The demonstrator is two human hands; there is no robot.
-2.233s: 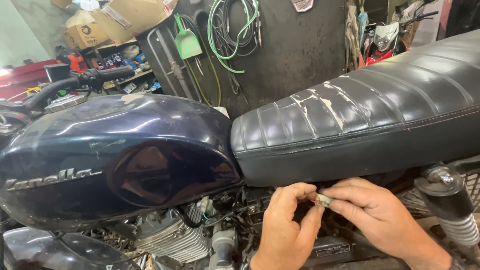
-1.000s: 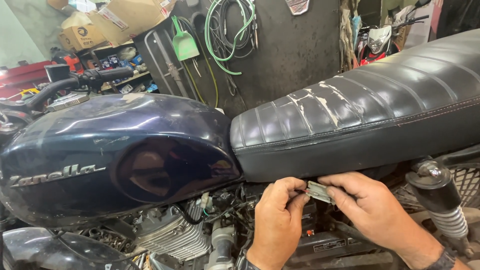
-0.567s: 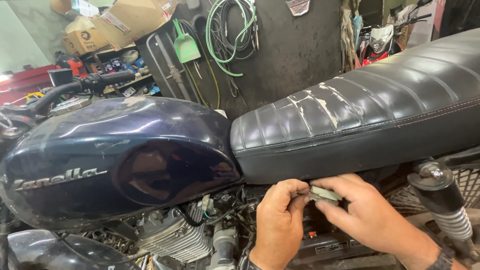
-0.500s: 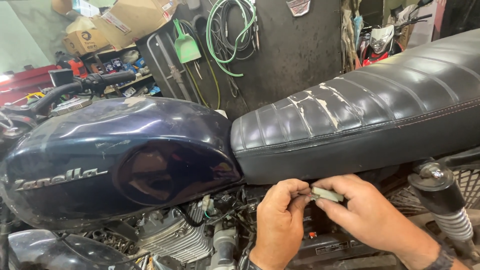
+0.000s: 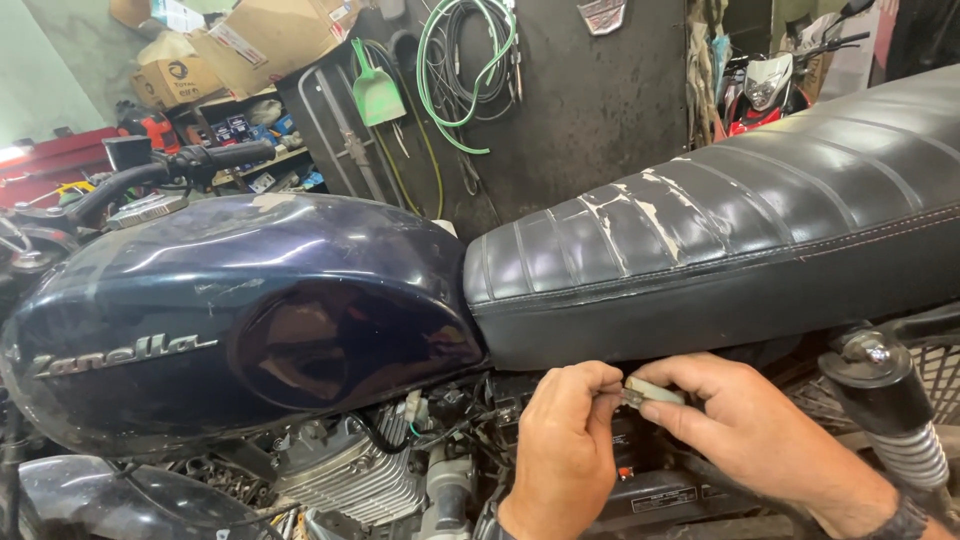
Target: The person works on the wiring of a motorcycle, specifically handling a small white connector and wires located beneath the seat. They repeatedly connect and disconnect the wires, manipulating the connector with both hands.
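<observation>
Small pale part [image 5: 652, 390] lying crosswise under seat [image 5: 720, 260], pinched between left hand [image 5: 565, 450] and right hand [image 5: 745, 430], seemingly equally near

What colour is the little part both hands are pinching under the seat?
Pale grey-green, seen from the head camera: the small connector sits between the left hand and right hand.

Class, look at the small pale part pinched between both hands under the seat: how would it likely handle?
The part probably is stiff: it keeps its shape between left hand and right hand. Likely light, since fingertips alone carry it. Small, so easily dropped into the engine.
</observation>
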